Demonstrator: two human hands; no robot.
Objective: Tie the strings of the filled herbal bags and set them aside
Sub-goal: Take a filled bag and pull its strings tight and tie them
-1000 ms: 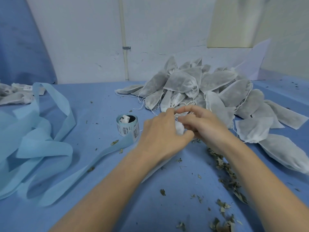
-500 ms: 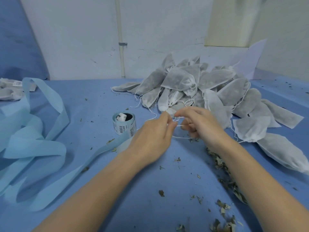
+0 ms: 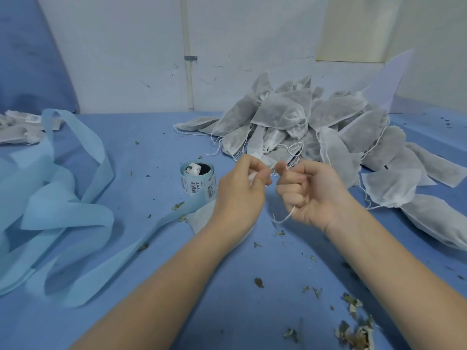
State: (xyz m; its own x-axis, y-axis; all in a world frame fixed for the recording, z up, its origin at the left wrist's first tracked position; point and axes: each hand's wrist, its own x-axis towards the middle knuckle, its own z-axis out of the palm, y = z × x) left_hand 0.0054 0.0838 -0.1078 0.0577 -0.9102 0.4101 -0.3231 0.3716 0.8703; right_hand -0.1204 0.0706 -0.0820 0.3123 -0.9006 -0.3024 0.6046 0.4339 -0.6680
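My left hand (image 3: 241, 190) grips the bunched white neck of a herbal bag (image 3: 202, 218), whose grey body shows beneath my wrist on the blue table. My right hand (image 3: 310, 193) is curled round the bag's thin white string (image 3: 285, 218); a loose end hangs below the fist. Both thumbs and forefingers pinch the string close together between the hands. A large pile of filled grey-white drawstring bags (image 3: 316, 122) lies just behind my hands, stretching to the right.
A roll of barcode labels (image 3: 198, 179) stands left of my left hand, its light blue backing strip (image 3: 63, 198) looping across the table's left side. A few bags (image 3: 17, 130) lie at the far left. Dried herb crumbs (image 3: 353, 329) litter the near right.
Both hands have closed into fists and drawn slightly apart, pulling the string taut. The right hand now has the string wrapped in its fist, loose end hanging below.
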